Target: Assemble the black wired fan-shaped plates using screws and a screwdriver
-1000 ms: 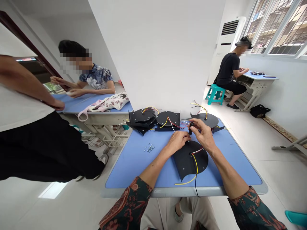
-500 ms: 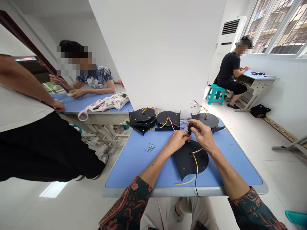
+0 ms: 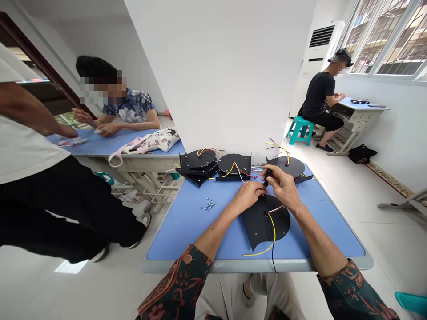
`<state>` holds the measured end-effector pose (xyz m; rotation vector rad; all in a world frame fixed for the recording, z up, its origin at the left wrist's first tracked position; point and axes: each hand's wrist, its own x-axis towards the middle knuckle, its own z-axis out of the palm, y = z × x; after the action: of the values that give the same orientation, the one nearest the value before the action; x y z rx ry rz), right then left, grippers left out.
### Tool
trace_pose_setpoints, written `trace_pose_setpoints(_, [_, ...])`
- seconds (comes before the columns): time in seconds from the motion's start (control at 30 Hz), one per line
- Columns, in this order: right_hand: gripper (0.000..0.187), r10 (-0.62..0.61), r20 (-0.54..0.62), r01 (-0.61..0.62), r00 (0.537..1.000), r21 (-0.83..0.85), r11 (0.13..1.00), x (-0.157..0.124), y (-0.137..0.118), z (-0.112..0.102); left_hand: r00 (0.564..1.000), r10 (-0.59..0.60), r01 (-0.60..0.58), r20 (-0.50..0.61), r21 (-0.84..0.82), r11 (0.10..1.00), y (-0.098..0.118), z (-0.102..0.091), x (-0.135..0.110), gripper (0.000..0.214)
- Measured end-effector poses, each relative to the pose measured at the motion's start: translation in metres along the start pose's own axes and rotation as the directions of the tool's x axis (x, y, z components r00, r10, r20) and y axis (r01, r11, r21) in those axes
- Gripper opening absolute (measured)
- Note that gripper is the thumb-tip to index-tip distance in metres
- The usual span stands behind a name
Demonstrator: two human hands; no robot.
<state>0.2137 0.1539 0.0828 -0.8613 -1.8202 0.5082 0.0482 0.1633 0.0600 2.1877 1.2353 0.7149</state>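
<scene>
My right hand [image 3: 283, 186] is closed around the black handle of a screwdriver [image 3: 267, 176], which points down at the far edge of a black rounded plate [image 3: 271, 229]. Beside the tool's lower end, the fingers of my left hand [image 3: 247, 195] are pinched together over that edge; what they hold is hidden. Yellow, black, white and red wires [image 3: 274, 231] come out of the plate's centre, the yellow and black ones trailing towards the table's near edge. To the left lies a small pile of screws [image 3: 209, 205] on the blue table [image 3: 187, 240].
Similar black plates with wires [image 3: 200, 162] line the back of the table, with another plate [image 3: 290, 166] at back right. A white pillar [image 3: 227, 80] rises behind. A standing person [image 3: 30, 146] is at left; seated people work at other desks.
The screwdriver's handle has tilted slightly to the right in my right hand. My left hand stays nearly still. The standing person's arm has moved farther over the left desk.
</scene>
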Motion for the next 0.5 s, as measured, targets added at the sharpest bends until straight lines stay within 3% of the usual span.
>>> trace_pose_setpoints(0.3, [0.02, -0.103, -0.056, 0.088, 0.993, -0.221, 0.971, 0.002, -0.011, 0.001, 0.998, -0.046, 0.048, -0.035, 0.076, 0.996, 0.008, -0.002, -0.002, 0.013])
trace_pose_setpoints(0.5, [0.036, -0.056, -0.048, 0.047, 0.997, -0.168, 0.985, 0.001, -0.002, -0.001, 1.0, -0.021, 0.021, -0.018, -0.011, 1.0, 0.003, -0.001, -0.001, 0.014])
